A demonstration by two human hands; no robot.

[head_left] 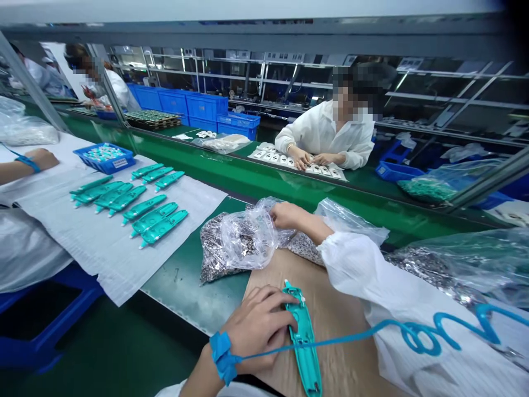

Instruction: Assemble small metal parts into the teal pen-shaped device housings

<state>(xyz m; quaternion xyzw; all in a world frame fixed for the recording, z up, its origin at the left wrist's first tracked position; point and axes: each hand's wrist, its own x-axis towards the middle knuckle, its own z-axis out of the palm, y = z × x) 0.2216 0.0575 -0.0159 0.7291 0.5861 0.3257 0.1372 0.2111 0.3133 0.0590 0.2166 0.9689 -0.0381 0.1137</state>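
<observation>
A long teal plastic casing half (303,342), its hollow inner side up, lies on a brown board (343,331). Thumb and fingers of my left hand (262,320) are closed on its left edge near the white-tipped end. A blue wrist strap circles that wrist, and its cord crosses over the casing. Farther back, my right hand (287,215) has its fingers closed at the gathered mouth of a clear plastic bag (231,242) full of small metal parts. Its fingertips are partly covered by the crumpled film.
Several teal casings (155,226) lie on white sheeting at left, with a blue bin (105,157) of small parts behind. A neighbour's hand (43,160) rests there. Across the green divider a person (330,132) handles white cards. More bags (438,275) lie at right.
</observation>
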